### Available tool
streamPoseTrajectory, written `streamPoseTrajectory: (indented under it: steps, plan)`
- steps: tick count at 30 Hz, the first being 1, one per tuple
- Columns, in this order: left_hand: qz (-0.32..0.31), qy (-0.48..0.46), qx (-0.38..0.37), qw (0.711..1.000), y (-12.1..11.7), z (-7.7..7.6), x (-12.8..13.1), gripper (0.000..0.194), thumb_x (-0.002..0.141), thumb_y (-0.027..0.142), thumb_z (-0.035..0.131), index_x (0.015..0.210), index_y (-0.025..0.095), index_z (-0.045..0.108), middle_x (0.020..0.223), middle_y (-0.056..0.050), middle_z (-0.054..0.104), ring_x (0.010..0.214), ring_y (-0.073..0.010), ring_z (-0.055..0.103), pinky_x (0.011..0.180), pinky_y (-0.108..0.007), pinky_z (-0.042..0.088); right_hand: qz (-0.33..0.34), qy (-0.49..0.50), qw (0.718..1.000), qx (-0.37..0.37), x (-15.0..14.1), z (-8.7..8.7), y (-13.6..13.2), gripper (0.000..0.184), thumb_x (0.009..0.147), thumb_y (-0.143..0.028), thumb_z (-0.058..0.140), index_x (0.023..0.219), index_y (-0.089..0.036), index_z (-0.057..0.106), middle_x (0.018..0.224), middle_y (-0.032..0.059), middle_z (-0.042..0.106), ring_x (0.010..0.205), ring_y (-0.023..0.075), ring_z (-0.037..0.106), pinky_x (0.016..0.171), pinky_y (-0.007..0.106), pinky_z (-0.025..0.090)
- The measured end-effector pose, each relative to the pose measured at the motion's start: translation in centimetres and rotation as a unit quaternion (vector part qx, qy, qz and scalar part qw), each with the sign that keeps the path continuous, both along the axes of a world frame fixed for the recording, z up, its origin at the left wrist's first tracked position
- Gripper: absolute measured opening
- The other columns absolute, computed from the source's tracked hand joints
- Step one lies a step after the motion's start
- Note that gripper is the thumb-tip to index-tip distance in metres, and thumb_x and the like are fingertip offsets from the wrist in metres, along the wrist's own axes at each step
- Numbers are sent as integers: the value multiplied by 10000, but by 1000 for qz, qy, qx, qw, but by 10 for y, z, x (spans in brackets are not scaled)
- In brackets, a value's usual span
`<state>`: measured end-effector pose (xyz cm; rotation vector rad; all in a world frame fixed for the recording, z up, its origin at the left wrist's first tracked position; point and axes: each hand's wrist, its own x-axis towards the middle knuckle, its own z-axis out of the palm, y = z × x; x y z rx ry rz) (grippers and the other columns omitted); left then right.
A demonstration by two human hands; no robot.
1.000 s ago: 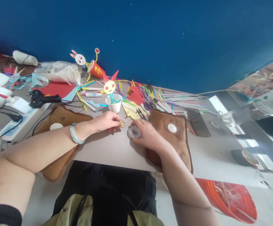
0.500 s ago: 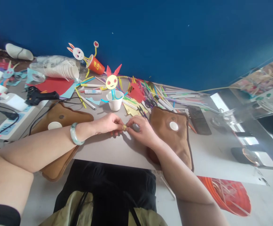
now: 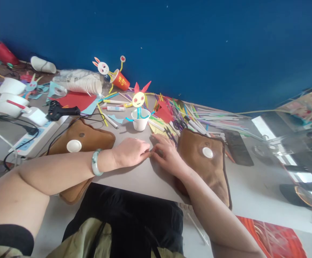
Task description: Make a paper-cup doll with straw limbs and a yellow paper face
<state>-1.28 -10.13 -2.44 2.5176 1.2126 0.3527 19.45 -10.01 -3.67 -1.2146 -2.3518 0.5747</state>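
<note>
My left hand (image 3: 131, 152), with a pale green bangle (image 3: 96, 163) on its wrist, rests low over the table, fingers curled and closed. Facing it, my right hand (image 3: 168, 156) is bent, thumb and forefinger together at the left fingertips. Whatever lies between the fingertips is hidden. Just behind the hands stands a white paper cup (image 3: 140, 123) holding a yellow paper face (image 3: 138, 99) with red ears and blue pipe-cleaner arms. Small dark scissors (image 3: 169, 133) lie beyond my right hand.
Brown cushion-like warmers lie on both sides, one left (image 3: 102, 138) and one right (image 3: 198, 172). A black glue gun (image 3: 61, 111) rests by a power strip (image 3: 28, 139). Pipe cleaners (image 3: 217, 116) and paper scraps spread along the blue wall, near a tipped red cup (image 3: 120, 80).
The small yellow piece pinched between both hands is now out of sight. My hands have turned lower, knuckles up. The view has shifted, so the scene sits farther right and slightly lower.
</note>
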Motion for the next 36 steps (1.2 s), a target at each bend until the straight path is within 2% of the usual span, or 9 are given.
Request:
streamPoseTrajectory:
  steps: [3,6,11,19,30,36]
  plan:
    - [-54,90,86,991,-15,1,3,256,972,253,458,876,169,680,833,-93,678,712,-208,659,605,-308,417,-4,-12,1000,3,-1,-3,1,104,832,-205,599,752,-209,665,1451,134,558,1402,331,439,1133,603,298]
    - [-89,157,144,973,-24,-2,5,265,916,81,430,963,155,680,875,-102,674,689,-218,663,566,-323,428,-12,-21,1000,0,-2,-3,2,89,812,-194,612,739,-206,661,1430,139,574,1385,318,460,1137,586,300]
    - [-124,171,191,958,-27,-15,2,301,884,26,418,1026,137,659,964,-123,667,679,-199,655,541,-324,452,-30,-24,999,0,-5,-2,0,92,788,-184,609,703,-212,630,1398,136,599,1367,314,468,1114,592,314]
    - [-119,151,177,965,-29,-25,0,248,937,140,460,1104,139,644,1070,-128,648,633,-168,648,521,-316,485,-41,-31,999,-8,-7,0,-3,96,787,-175,620,698,-207,625,1382,140,614,1360,302,476,1125,559,305]
    - [-118,163,126,971,-33,-25,0,319,976,271,437,1209,116,589,1152,-175,635,677,-197,664,530,-323,507,-59,-16,998,4,-8,0,-3,41,759,-179,651,782,-212,645,1331,138,634,1329,324,486,1106,564,330]
    - [-122,153,128,972,-32,-15,1,334,1002,310,398,1202,123,588,1098,-148,648,678,-206,678,501,-317,490,-53,2,998,23,-6,-3,-2,62,741,-165,648,771,-218,641,1293,124,659,1305,318,510,1102,563,326]
